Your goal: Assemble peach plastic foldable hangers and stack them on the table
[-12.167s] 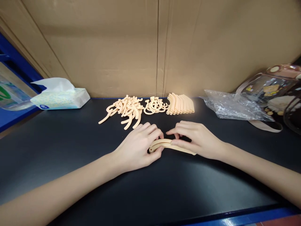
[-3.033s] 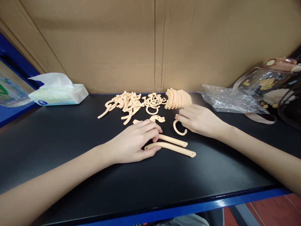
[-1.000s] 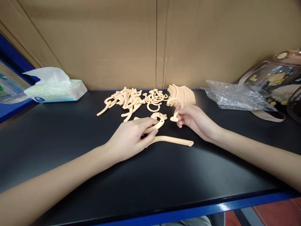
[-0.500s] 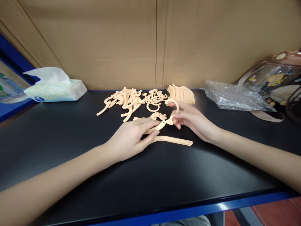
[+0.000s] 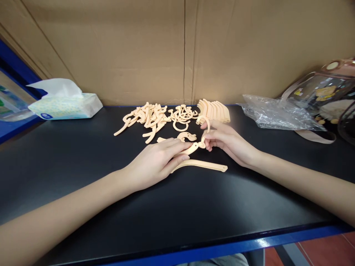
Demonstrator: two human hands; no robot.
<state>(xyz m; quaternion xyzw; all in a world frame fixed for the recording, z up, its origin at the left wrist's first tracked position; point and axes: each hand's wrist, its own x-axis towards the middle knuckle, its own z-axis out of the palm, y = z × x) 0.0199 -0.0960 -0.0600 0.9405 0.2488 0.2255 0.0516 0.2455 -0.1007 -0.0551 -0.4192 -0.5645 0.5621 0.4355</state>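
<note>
Two hands joining peach plastic pcs at mid-table.

Left hand [image 5: 155, 162] pinches a curved arm piece [image 5: 192, 148], tip raised; right hand [image 5: 224, 140] clamps a small hook piece [image 5: 205, 123] against that tip, the joint itself hidden by fingers. A second long arm [image 5: 203, 165] lies flat just below, touching the left fingertips. Behind: loose pile of parts [image 5: 149, 119], rings [image 5: 183, 115], stacked strips [image 5: 215, 111]. Tissue pack [image 5: 65, 105] far left, crumpled plastic bag [image 5: 273, 117] right, clear bag [image 5: 321, 92] cut off at the edge. Black table [image 5: 83, 155].
</note>
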